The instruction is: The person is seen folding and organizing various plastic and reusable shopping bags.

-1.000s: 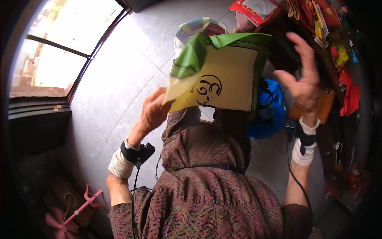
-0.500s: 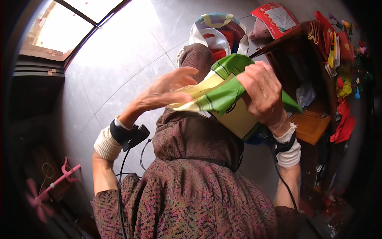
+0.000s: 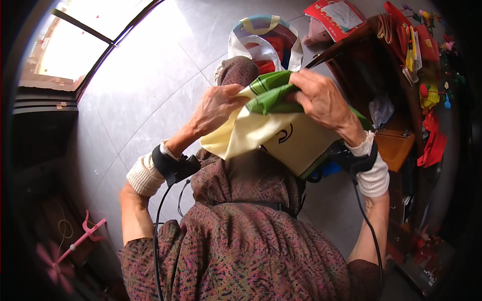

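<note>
A cream and green cloth bag [image 3: 296, 143] with a dark curved print hangs above my lap, tilted and partly folded. My left hand [image 3: 218, 109] is closed on its cream edge, fingertips partly hidden behind the cloth. My right hand [image 3: 326, 100] grips the green upper part [image 3: 273, 95], its fingers curled around the folded fabric. Between the two hands the cloth is gathered, and a loose cream flap [image 3: 228, 138] droops below my left hand. Both wrists wear white knitted cuffs and black straps with cables.
On the grey tiled floor ahead stands an open handled bag [image 3: 266, 32] with red and white contents. To the right is a dark wooden cabinet [image 3: 351, 65], its wooden flap [image 3: 394, 148] lowered. Red paper [image 3: 334, 20] lies beyond it. A pink fan-like object [image 3: 80, 241] is at lower left.
My left hand, open with fingers spread before, has closed on the bag's edge. The cream flap has dropped lower. My right hand has shifted slightly left, still gripping the green cloth.
</note>
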The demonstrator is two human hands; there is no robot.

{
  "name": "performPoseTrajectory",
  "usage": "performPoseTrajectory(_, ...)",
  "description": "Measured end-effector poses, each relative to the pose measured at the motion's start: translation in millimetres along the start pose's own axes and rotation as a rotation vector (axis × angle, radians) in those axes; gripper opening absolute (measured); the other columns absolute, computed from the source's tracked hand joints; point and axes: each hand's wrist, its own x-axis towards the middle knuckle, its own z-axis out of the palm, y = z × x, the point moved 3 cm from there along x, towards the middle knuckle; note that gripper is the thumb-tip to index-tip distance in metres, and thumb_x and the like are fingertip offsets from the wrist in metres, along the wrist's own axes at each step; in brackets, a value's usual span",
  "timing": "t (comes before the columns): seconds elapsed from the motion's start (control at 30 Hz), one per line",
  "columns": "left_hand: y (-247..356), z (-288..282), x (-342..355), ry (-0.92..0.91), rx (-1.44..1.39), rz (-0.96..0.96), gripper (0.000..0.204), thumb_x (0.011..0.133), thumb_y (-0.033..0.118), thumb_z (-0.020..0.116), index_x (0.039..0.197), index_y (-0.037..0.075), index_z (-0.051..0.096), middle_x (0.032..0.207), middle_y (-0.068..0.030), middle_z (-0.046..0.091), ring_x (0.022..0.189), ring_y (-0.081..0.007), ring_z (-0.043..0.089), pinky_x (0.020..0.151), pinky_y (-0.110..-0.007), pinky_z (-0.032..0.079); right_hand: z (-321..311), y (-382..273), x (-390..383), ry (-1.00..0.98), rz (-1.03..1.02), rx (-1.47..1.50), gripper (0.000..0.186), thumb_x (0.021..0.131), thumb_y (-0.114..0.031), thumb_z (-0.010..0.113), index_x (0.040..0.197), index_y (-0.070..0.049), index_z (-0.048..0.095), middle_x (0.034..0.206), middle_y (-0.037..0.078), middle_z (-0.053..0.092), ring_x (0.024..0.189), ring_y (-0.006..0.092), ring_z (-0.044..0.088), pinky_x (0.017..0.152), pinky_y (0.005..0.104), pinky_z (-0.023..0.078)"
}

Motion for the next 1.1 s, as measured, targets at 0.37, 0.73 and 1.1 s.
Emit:
performPoseTrajectory(0.37,14.5,-26.7,-11.8,0.066,-0.217,-0.048,0.061,0.078,0.052,0.063,0.113,0.004,0.052,0.102,-0.0157,0.060,0.099,-0.0273,0.056,0.086,-0.048,0.046,21.9,28.2,36.2,-0.032,0.124,0.556,0.015,0.073,-0.009,0.063,0.086,0.000,0.063,0.070,0.012,0.058,0.068,0.0178,0.056,0.067,0.0293,0.044)
performPoseTrajectory(0.73,-8.1,-27.6,-40.4,-0.050,0.075,-0.180,0.061,0.073,0.043,0.072,0.113,0.000,0.056,0.099,-0.0113,0.064,0.093,-0.0175,0.060,0.085,-0.034,0.048,46.5,85.4,69.7,-0.285,0.237,0.678,0.025,0.080,-0.008,0.061,0.102,0.002,0.064,0.084,0.001,0.066,0.074,0.0061,0.057,0.069,0.0212,0.046)
performPoseTrajectory(1.1,-36.7,-40.9,-32.4,0.038,-0.419,-0.305,0.036,0.087,0.035,0.060,0.094,0.000,0.067,0.078,-0.0047,0.067,0.071,-0.0110,0.063,0.071,-0.026,0.051,57.8,93.3,112.3,-0.337,0.209,0.466,0.029,0.074,-0.019,0.065,0.094,0.002,0.066,0.073,0.004,0.064,0.066,0.0099,0.055,0.064,0.0257,0.044)
